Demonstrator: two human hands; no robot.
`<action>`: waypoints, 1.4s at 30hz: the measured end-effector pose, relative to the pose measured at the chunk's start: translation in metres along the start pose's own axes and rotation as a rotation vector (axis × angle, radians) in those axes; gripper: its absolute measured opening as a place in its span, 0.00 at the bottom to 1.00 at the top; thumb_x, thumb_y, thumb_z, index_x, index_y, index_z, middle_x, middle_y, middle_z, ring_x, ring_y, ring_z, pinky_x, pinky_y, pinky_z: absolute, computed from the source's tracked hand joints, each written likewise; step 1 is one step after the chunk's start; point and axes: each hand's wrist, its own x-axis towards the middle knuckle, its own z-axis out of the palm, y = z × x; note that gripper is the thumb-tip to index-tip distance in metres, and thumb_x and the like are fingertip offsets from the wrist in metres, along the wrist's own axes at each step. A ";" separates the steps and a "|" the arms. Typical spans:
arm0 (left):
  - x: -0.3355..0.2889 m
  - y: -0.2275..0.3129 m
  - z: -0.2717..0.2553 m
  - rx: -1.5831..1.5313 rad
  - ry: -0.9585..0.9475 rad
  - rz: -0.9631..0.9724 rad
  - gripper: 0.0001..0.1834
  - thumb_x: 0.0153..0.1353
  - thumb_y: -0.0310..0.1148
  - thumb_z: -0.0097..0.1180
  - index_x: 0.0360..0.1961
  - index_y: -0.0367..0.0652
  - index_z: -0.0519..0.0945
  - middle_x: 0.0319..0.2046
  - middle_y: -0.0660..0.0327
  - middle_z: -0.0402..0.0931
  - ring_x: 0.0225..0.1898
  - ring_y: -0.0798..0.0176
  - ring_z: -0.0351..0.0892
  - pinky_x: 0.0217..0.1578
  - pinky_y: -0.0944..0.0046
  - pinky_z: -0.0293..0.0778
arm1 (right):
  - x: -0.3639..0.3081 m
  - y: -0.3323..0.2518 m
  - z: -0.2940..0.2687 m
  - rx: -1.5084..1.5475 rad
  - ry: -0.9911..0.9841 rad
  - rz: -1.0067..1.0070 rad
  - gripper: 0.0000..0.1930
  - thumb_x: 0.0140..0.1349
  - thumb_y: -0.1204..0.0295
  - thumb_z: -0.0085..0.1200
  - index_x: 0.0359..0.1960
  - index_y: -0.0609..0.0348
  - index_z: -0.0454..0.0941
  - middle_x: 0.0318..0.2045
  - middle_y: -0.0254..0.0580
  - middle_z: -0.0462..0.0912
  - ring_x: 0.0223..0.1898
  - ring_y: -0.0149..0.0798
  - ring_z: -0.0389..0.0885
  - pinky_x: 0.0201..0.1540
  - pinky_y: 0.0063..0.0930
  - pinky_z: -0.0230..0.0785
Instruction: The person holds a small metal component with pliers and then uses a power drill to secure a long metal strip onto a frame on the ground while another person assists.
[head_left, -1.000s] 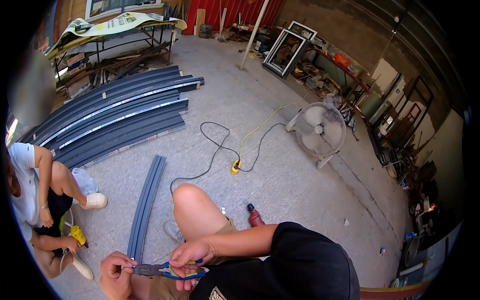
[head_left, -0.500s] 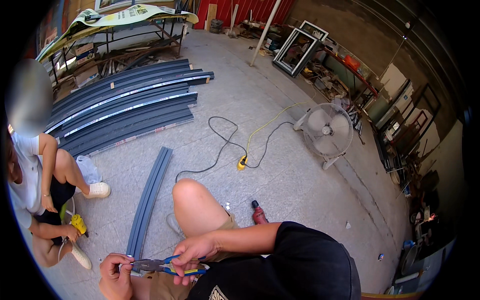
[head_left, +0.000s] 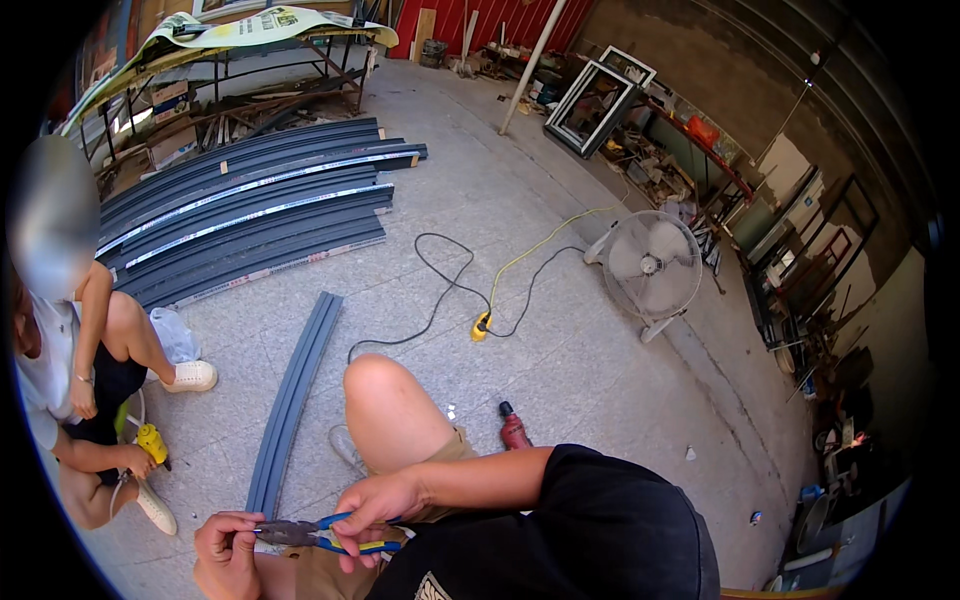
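Note:
My right hand [head_left: 372, 508] is closed around the blue and yellow handles of a pair of pliers [head_left: 288, 533]. The grey jaws point left, toward my left hand [head_left: 224, 548]. Thumb and fingers of that hand are pinched together right at the jaw tips. Whatever sits between them is too small to make out. Just beyond the pliers, a long grey grooved profile [head_left: 296, 396] lies on the floor, its near end partly hidden behind my hands. My bent bare knee is to the right of it.
A red power tool [head_left: 514, 428] lies right of my knee. Farther off are a yellow socket block [head_left: 481, 326] with looping cables and a standing fan [head_left: 652, 262]. Stacked dark profiles [head_left: 260, 205] lie far left. At left a co-worker sits low, holding a yellow tool [head_left: 152, 442].
The co-worker at left has leaned slightly, head a little lower. My hands and the pliers have shifted very slightly left in the picture, keeping the same grip.

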 end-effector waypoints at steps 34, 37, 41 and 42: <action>0.021 0.026 0.040 0.046 0.481 0.207 0.24 0.59 0.09 0.63 0.56 0.36 0.84 0.53 0.53 0.90 0.46 0.66 0.90 0.49 0.64 0.86 | 0.030 -0.009 0.017 0.320 -0.111 -0.078 0.25 0.85 0.50 0.45 0.38 0.60 0.76 0.43 0.53 0.82 0.38 0.40 0.80 0.43 0.34 0.73; 0.018 0.026 0.041 0.044 0.548 0.213 0.21 0.59 0.10 0.65 0.54 0.36 0.86 0.50 0.54 0.91 0.44 0.66 0.90 0.48 0.66 0.86 | 0.031 -0.007 0.018 0.282 -0.138 -0.117 0.25 0.85 0.49 0.45 0.39 0.60 0.78 0.47 0.58 0.84 0.39 0.41 0.82 0.44 0.36 0.76; 0.020 0.023 0.043 0.036 0.613 0.177 0.21 0.58 0.11 0.68 0.52 0.38 0.89 0.44 0.55 0.92 0.40 0.66 0.92 0.44 0.66 0.87 | 0.032 -0.005 0.014 0.263 -0.126 -0.099 0.26 0.84 0.48 0.46 0.42 0.61 0.81 0.55 0.66 0.84 0.42 0.44 0.86 0.49 0.39 0.80; 0.021 0.022 0.043 0.019 0.650 0.177 0.22 0.56 0.12 0.70 0.52 0.41 0.91 0.39 0.57 0.91 0.37 0.65 0.92 0.41 0.65 0.87 | 0.032 -0.005 0.013 0.257 -0.137 -0.092 0.26 0.84 0.48 0.46 0.43 0.61 0.81 0.57 0.69 0.84 0.43 0.45 0.86 0.50 0.39 0.81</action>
